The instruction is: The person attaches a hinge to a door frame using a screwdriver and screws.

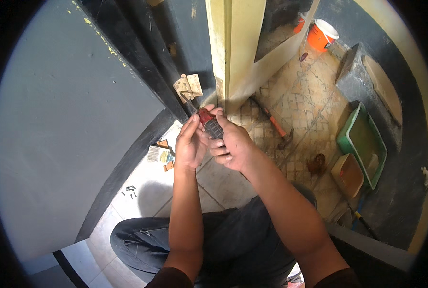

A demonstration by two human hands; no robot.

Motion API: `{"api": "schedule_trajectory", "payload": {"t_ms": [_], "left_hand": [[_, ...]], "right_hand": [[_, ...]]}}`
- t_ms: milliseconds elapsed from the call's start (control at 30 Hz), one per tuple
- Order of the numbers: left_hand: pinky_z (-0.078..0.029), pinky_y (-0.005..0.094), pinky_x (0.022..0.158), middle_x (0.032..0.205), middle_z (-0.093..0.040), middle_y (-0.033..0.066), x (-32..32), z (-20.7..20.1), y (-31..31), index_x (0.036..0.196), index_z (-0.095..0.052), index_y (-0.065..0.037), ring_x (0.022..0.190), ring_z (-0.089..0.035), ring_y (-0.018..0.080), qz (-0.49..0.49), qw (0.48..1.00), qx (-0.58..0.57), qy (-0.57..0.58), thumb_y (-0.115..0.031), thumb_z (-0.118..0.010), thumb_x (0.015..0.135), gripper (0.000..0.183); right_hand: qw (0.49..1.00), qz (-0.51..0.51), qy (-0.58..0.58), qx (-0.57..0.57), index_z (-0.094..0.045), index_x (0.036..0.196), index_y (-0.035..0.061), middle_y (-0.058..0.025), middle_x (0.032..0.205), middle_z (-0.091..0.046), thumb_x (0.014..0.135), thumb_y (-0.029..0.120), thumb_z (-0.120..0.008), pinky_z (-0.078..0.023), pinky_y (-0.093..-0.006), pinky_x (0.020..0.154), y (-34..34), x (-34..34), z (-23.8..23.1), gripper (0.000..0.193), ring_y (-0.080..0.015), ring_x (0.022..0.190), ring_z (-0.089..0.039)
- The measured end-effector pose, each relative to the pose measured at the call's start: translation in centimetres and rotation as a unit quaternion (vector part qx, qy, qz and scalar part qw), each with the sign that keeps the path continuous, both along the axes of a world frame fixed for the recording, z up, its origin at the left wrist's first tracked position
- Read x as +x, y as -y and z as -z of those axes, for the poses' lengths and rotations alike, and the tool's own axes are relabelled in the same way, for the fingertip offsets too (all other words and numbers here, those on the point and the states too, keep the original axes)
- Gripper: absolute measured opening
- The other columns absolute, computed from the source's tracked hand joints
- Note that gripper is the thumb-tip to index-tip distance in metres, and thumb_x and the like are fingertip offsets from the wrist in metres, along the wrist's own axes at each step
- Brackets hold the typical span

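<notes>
A screwdriver with a red and black handle points up and to the left. Its thin shaft ends at a pale, stained metal hinge mounted low between the dark door frame and the cream door. Around the black part of the handle, my right hand is closed. My left hand has its fingers bent against the red front end, steadying the tool near the shaft. Whether the tip sits in a screw is too small to tell.
Dark screws lie on the white floor tiles at the left, near a small packet. Beyond the door are a hammer, an orange bucket, a green tray and a grey block. A grey wall rises on the left.
</notes>
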State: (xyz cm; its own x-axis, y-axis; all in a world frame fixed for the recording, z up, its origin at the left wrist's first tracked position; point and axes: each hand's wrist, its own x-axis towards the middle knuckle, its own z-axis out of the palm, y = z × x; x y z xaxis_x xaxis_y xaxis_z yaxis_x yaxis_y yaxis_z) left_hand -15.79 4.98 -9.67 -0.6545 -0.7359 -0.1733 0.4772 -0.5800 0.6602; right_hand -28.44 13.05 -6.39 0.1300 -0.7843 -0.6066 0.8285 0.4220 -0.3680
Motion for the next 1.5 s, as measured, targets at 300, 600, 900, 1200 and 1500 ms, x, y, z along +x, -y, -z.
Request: {"api": "schedule_trajectory", "payload": {"t_ms": [300, 600, 900, 1200, 1500], "left_hand": [[-0.044, 0.0232, 0.068, 0.073, -0.072, 0.0034, -1.3, -0.3, 1.6, 0.079, -0.077, -0.001, 0.067, -0.058, 0.0075, -0.156, 0.943, -0.140, 0.259, -0.026, -0.084, 0.096, 0.031], [-0.048, 0.0267, 0.082, 0.104, -0.078, 0.0047, -0.1, 1.8, 1.8, 0.120, -0.075, 0.001, 0.089, -0.063, 0.0099, -0.035, 0.990, -0.115, 0.069, -0.026, -0.064, 0.109, 0.031], [-0.049, 0.0249, 0.065, 0.084, -0.077, 0.0039, -1.4, 0.7, 1.2, 0.098, -0.079, -0.001, 0.068, -0.065, 0.0102, -0.108, 0.960, -0.151, 0.207, -0.032, -0.071, 0.106, 0.033], [-0.052, 0.0273, 0.063, 0.082, -0.076, 0.0073, -1.4, -1.0, 1.2, 0.085, -0.075, -0.002, 0.065, -0.066, 0.0120, -0.033, 0.983, -0.055, 0.169, -0.032, -0.074, 0.103, 0.034], [-0.052, 0.0273, 0.060, 0.096, -0.073, 0.0101, -1.4, 1.0, 1.8, 0.108, -0.073, 0.000, 0.081, -0.067, 0.0144, -0.061, 0.981, -0.092, 0.161, -0.069, -0.044, 0.108, 0.075]], "right_hand": [[0.604, 0.041, -0.782, -0.147, -0.056, 0.111, -0.0037, -0.0236, 0.092, -0.072, 0.104, 0.046, -0.066, -0.056, -0.0495, 0.070, -0.6, 2.9, 0.3, 0.051, -0.0380, 0.082, -0.074], [0.991, 0.040, -0.128, 0.013, -0.061, 0.103, 0.0094, 0.0007, 0.067, -0.048, 0.108, 0.065, -0.049, -0.033, -0.0270, 0.039, 0.6, -0.1, -1.6, 0.057, -0.0073, 0.048, -0.040], [0.662, -0.017, -0.745, -0.077, -0.060, 0.124, -0.0032, -0.0239, 0.090, -0.070, 0.104, 0.043, -0.065, -0.060, -0.0509, 0.080, 0.2, 2.4, 1.3, 0.050, -0.0443, 0.091, -0.074], [0.933, 0.041, -0.357, -0.019, -0.058, 0.107, 0.0081, -0.0092, 0.080, -0.064, 0.107, 0.053, -0.061, -0.047, -0.0387, 0.056, 0.1, 2.0, -1.0, 0.045, -0.0212, 0.063, -0.062], [0.668, 0.071, -0.732, -0.115, -0.060, 0.122, 0.0011, -0.0270, 0.085, -0.069, 0.109, 0.037, -0.054, -0.056, -0.0482, 0.059, 1.2, 4.2, 1.6, 0.039, -0.0423, 0.071, -0.072]]}}
